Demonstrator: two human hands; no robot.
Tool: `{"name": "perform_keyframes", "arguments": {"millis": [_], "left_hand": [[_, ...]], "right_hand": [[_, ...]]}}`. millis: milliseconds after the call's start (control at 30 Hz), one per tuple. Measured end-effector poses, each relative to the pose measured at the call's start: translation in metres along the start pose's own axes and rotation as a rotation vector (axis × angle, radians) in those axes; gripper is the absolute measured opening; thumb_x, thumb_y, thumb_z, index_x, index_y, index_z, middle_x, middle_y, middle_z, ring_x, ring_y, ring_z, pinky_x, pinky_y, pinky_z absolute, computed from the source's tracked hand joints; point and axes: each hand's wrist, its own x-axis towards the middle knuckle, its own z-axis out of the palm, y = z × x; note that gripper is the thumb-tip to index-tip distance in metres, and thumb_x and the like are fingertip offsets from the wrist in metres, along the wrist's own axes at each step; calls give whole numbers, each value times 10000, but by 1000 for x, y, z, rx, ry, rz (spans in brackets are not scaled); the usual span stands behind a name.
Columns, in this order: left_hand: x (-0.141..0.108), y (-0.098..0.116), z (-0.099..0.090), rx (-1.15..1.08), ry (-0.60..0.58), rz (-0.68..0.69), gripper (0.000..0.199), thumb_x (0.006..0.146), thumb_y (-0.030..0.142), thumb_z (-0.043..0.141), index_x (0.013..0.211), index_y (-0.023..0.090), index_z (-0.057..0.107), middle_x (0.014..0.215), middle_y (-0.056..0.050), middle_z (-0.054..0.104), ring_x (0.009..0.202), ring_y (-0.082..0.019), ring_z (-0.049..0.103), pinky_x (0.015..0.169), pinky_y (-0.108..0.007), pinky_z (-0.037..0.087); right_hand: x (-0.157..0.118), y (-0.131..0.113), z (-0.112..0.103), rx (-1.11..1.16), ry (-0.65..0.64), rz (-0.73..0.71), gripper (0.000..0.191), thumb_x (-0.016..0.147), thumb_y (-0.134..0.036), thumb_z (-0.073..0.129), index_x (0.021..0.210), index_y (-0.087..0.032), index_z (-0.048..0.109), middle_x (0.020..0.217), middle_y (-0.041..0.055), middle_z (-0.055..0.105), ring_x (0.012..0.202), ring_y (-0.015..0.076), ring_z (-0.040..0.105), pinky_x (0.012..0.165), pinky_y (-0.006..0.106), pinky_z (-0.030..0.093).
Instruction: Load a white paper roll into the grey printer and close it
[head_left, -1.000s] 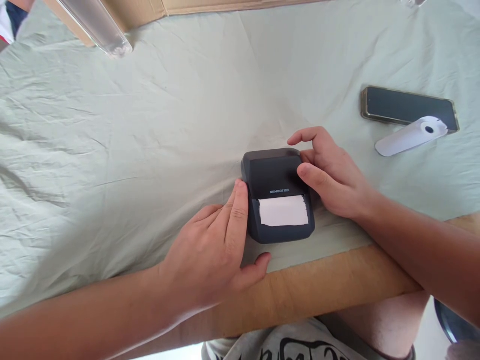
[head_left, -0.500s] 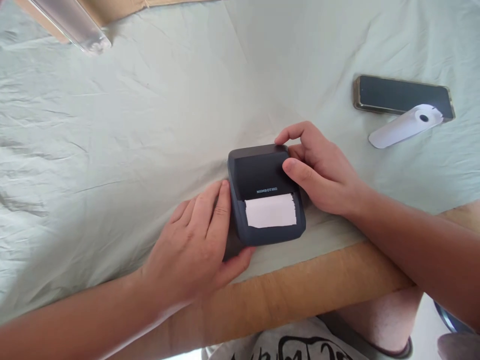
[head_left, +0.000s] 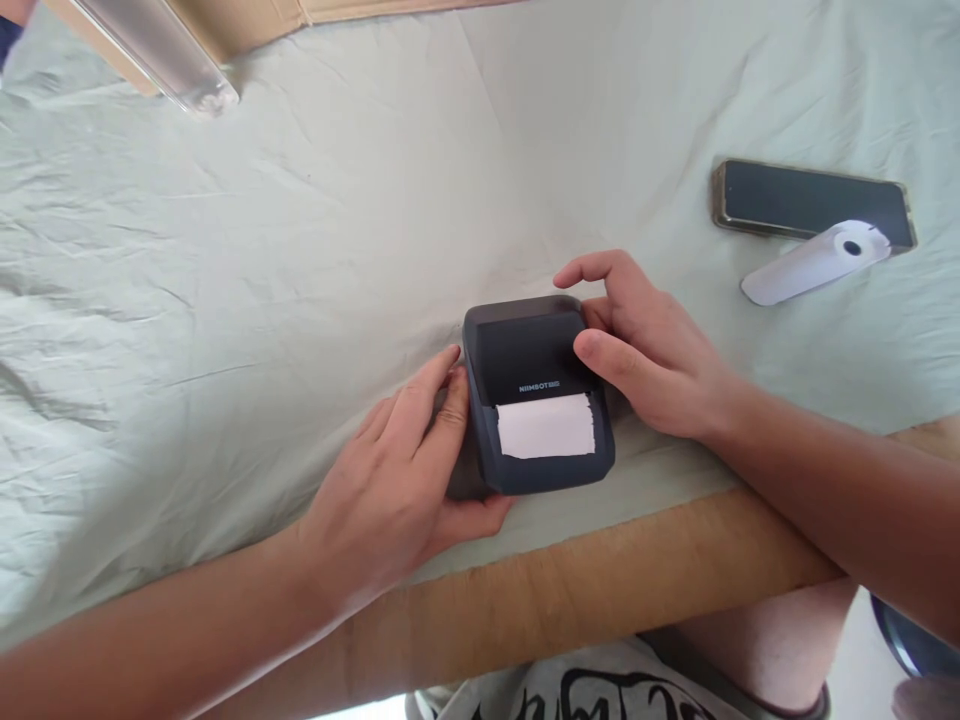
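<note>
A dark NIIMBOT label printer lies on the pale cloth, with a torn white paper strip showing at its near part. Against its left side and near edge rest the fingers and thumb of my left hand, gripping it. My right hand holds the right side, thumb on the top face and index finger lifted just off the far right corner. The fingers under that side are partly hidden.
A dark phone lies at the right, with a curled white paper roll leaning over its near edge. Cardboard and a clear plastic piece are at the far left. A wooden edge runs along the front.
The whole view has shifted slightly. My right index finger has lifted off the printer's far corner, and my left fingers have spread a little along its left side.
</note>
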Motion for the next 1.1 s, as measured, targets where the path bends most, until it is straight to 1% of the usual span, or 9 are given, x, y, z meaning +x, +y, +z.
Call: {"name": "perform_keyframes", "arguments": {"millis": [167,267,367,533,733,800,867,967,1100], "left_hand": [[1,-3,2,4,3,-12,894,1161,653,734,1884,214,445,1787,-276,701,1527,-497,825,1199,-637,786],[2,-1,8,-12,52,-41,893,1172,692,639,1862,166,431,1699,-260,756,1518,-490,824,1234,-647,759],[0,1,12,10,52,-10,883,1206,674,576,1881,130,406,1715,-295,734,1533,-500,812,1248,-651,744],[-2,5,12,101,60,65,934,1233,599,544,1929,34,283,1741,-403,691,1552,-530,800,1176,-649,770],[0,4,13,47,67,32,899,1253,621,594,1959,164,278,1763,-337,714,1510,-483,840,1178,-638,778],[0,4,13,69,103,34,855,1264,607,559,1950,165,305,1724,-331,746,1455,-467,871,1138,-624,793],[1,4,11,91,101,66,853,1252,582,559,1935,124,331,1694,-344,761,1453,-467,873,1124,-604,798],[2,3,7,121,40,122,942,1180,535,661,1905,26,339,1688,-381,745,1501,-494,843,1165,-582,782],[4,3,2,141,-17,117,956,1127,506,694,1842,-44,378,1660,-424,732,1477,-533,839,1145,-614,776]], "right_hand": [[-1,4,-5,-24,-68,-28,613,1089,-645,770,1499,-276,504,767,-87,537,685,184,569,639,362,397],[-1,3,-9,-49,-128,-29,717,1011,-606,877,1539,-293,506,842,-60,576,736,192,572,654,379,443],[-1,3,-12,-49,-142,-29,696,1006,-576,895,1528,-295,531,843,-59,569,732,185,550,653,379,448],[-1,6,-11,-59,-123,-70,679,1020,-586,907,1521,-288,558,830,-69,544,705,157,523,637,352,422],[1,8,-13,-78,-142,-72,728,1027,-602,891,1577,-295,526,839,-63,532,713,170,517,638,367,410],[2,8,-13,-73,-154,-72,753,1016,-591,893,1594,-288,517,844,-63,533,715,171,517,637,367,408],[2,8,-13,-66,-147,-72,752,1005,-584,901,1584,-286,524,832,-68,526,703,168,506,633,361,404],[0,5,-11,-65,-101,-50,731,975,-551,926,1543,-278,555,797,-77,524,678,167,513,628,366,407],[-6,-9,-8,-43,-55,37,587,1028,-484,897,1492,-280,601,632,-126,417,577,170,489,591,389,361]]}}
